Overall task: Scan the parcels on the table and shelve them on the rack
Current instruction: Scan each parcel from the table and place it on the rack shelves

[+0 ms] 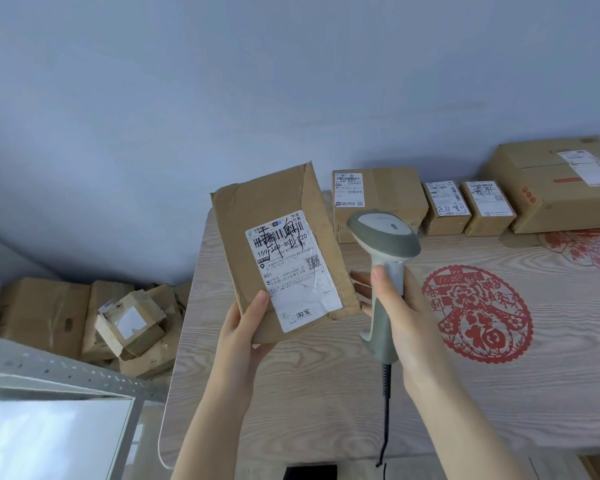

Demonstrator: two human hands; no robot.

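The left hand (243, 337) holds a flat brown cardboard parcel (274, 209) by its lower corner, thumb curled over the front beside the white shipping label (291, 268). It holds the parcel tilted above the pale wood-grain desk (326, 393). The right hand (406, 317) is wrapped around the handle of a grey-and-white corded barcode scanner (383, 233), whose head sits just beside the parcel's right edge. Four more brown cardboard boxes (388, 199) line the desk's far edge. The grey metal rack (49, 372) is at lower left.
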